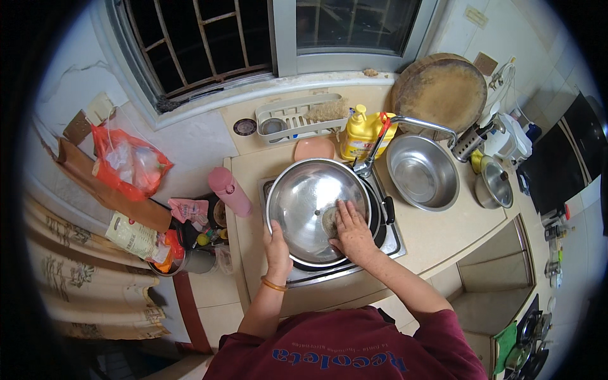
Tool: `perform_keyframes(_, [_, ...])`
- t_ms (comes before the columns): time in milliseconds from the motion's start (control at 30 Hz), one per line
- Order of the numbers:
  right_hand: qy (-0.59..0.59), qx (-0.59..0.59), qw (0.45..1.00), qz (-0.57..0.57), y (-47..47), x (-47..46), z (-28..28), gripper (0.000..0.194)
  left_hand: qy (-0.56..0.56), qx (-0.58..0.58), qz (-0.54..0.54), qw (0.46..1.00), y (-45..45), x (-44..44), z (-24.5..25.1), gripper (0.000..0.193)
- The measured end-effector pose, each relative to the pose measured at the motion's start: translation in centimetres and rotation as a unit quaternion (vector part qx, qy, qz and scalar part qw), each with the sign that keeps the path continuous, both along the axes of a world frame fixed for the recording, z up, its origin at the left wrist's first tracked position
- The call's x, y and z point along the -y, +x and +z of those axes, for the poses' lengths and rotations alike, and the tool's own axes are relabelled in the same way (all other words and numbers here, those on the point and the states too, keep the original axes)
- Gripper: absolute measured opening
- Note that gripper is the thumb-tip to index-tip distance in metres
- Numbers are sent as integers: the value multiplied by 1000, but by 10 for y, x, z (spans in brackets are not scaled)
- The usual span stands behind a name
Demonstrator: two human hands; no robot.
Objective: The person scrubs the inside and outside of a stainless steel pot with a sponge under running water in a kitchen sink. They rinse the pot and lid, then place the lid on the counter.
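A large round stainless-steel pot lid lies over the sink, its domed face up and a small dark spot at the middle. My left hand grips the lid's near left rim, the thumb on top. Under my right hand, a greyish-brown scrubbing pad is pressed against the lid, right of its middle. Part of the pad is hidden by the fingers. Beneath the lid, a dark pan shows only its right edge and a black handle.
A chrome faucet rises behind the lid, beside a yellow pump bottle. Right of it sits a steel basin; a lidded pot stands farther right. A pink flask is at the left. Behind are a drying rack and round chopping board.
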State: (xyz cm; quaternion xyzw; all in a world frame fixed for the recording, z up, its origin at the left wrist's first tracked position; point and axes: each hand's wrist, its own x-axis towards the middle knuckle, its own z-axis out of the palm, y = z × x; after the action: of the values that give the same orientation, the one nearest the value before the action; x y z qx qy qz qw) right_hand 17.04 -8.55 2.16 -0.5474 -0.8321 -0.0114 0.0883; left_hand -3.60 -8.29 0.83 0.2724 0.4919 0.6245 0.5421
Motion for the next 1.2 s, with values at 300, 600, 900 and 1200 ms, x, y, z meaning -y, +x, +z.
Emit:
perform_keyframes(300, [-95, -357, 915, 161, -67, -19, 15, 46, -66, 87, -44, 993, 27, 9, 3, 36])
perform_keyframes(600, [40, -140, 989, -15, -38, -35, 39, 53, -7, -37, -85, 996, 13, -6, 3, 39])
perform_keyframes(900, [22, -132, 991, 3, 13, -16, 3, 29, 45, -222, -20, 974, -14, -14, 25, 29])
perform_keyframes(1200, [36, -817, 527, -231, 45, -21, 71, 27, 370, -440, -42, 817, -13, -14, 66, 40])
